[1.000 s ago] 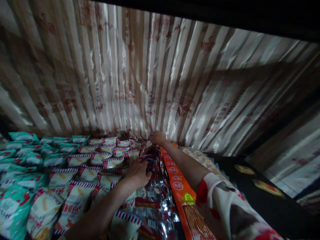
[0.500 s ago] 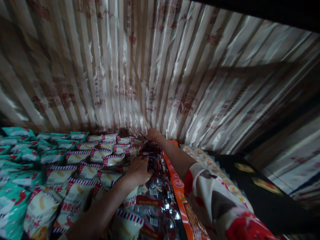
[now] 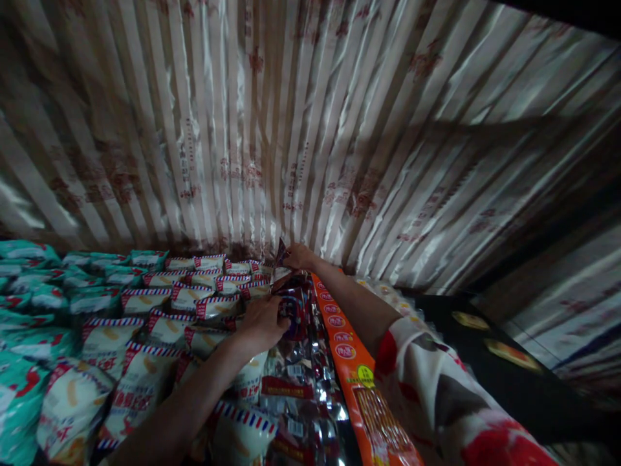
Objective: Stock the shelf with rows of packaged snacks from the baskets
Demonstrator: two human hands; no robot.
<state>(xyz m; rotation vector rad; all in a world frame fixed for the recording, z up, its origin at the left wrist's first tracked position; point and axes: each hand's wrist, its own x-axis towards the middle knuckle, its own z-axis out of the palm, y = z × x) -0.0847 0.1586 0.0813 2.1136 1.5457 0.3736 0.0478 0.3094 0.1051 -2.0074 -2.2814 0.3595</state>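
Observation:
My right hand (image 3: 297, 257) reaches to the back of the display, its fingers closed on a raised dark snack packet (image 3: 280, 251) with a pointed corner. Nearer me, my left hand (image 3: 264, 323) rests on the row of dark glossy snack packets (image 3: 294, 372), thumb and fingers apart beside a purple-toned packet (image 3: 297, 309). Its fingertips are partly hidden in shadow. White snack bags (image 3: 150, 382) with red and blue striped edges lie just left of that hand. Under my right forearm runs a strip of orange packets (image 3: 345, 349).
Teal snack bags (image 3: 46, 349) fill the far left. Right of the orange strip are small pale packets (image 3: 383, 289), then a black surface (image 3: 466, 362) bearing two flat yellowish packets (image 3: 513, 355). Pleated, printed sheeting (image 3: 310, 142) hangs close behind the display.
A dark packet's corner now stands up at my right fingers, which have shifted slightly. My left hand has moved slightly left in view, exposing the purple-toned packet. The camera view has shifted a little.

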